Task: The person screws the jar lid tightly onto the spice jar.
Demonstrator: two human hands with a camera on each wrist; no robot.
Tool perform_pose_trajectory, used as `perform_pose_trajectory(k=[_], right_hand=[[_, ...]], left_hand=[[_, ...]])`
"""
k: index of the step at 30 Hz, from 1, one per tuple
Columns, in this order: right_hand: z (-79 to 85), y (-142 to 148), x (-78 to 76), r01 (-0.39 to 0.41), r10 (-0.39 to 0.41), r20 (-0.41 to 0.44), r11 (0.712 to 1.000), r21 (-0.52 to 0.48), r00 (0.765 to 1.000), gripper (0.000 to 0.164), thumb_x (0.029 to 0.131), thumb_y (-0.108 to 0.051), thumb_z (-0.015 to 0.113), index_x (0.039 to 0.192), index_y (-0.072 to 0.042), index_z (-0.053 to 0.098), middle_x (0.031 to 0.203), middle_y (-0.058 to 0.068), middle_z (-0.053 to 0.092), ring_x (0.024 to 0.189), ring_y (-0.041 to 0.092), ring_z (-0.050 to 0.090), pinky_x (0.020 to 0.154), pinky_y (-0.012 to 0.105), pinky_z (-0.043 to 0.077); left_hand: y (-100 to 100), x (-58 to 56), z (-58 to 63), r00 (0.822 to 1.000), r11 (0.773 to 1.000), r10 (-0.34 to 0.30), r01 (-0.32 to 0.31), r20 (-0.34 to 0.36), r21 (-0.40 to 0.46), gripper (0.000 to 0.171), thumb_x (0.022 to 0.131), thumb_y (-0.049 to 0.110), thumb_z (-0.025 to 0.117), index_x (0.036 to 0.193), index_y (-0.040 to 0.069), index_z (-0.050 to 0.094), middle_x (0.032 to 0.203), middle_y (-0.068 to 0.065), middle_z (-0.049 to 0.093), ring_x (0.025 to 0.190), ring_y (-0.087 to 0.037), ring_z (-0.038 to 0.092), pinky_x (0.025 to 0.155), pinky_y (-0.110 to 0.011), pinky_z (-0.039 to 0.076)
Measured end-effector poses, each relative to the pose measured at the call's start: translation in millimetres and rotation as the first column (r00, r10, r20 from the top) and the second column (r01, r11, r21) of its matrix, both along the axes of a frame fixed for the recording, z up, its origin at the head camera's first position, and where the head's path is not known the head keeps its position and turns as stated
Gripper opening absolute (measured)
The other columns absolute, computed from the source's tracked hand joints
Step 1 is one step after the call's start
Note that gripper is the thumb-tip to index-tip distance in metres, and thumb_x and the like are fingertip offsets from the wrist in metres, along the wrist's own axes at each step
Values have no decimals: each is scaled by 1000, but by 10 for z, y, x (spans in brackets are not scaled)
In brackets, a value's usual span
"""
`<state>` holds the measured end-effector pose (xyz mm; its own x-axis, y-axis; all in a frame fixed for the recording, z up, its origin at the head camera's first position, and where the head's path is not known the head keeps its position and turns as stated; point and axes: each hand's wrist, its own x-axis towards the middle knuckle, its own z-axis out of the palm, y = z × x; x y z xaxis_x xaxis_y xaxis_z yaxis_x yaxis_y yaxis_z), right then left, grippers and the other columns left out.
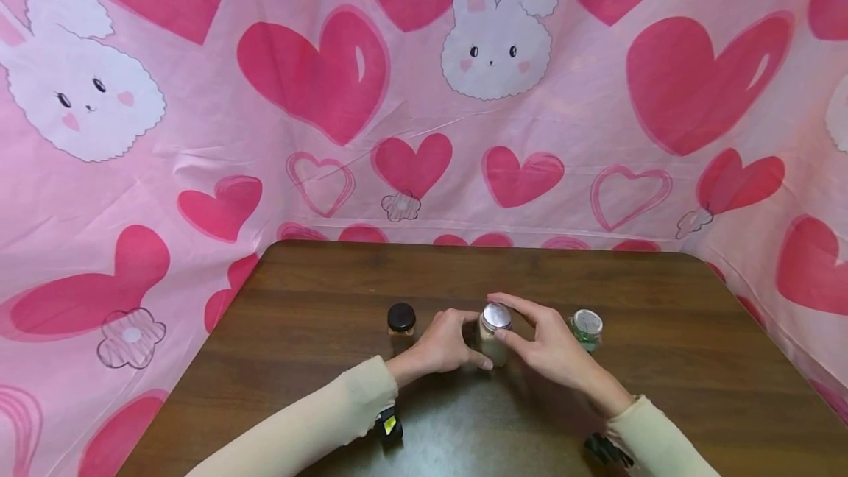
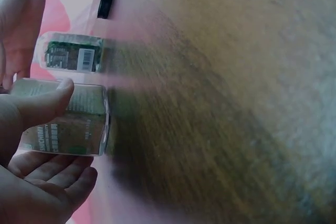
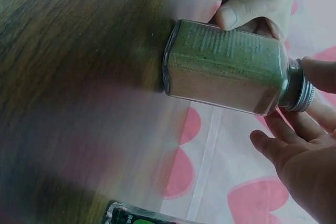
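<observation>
On the surface (image 1: 318, 293), a black-lidded jar (image 1: 401, 330) stands toward the left edge from the left hand (image 1: 447, 344), which curls partly closed around a silver-capped jar (image 1: 492, 350). That jar stands upright midway between left and right edges, long axis vertical, cap (image 1: 496, 316) up, pinched by the right hand (image 1: 553, 337); rightward stands a green-filled jar (image 1: 587, 330).

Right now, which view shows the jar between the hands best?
Right wrist: it shows the jar side-on, almost whole, cap included. Head: small, from above, partly covered. Left wrist: lower body visible, but the left thumb crosses it; no cap shows.
</observation>
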<state>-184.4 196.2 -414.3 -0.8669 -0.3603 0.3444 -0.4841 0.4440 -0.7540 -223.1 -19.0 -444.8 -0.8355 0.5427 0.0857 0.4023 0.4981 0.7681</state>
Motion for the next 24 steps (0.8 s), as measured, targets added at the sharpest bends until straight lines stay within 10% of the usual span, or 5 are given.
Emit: perform_pose_trajectory(k=[24], right_hand=[[18, -30, 7, 59, -59, 0, 998, 26, 998, 52, 91, 2, 80, 140, -10, 68, 139, 5, 68, 130, 24, 61, 107, 53, 46]], left_hand=[[6, 0, -27, 1000, 1000, 15, -15, -1, 22, 57, 75, 19, 99, 125, 9, 75, 111, 5, 77, 100, -5, 68, 92, -31, 55]])
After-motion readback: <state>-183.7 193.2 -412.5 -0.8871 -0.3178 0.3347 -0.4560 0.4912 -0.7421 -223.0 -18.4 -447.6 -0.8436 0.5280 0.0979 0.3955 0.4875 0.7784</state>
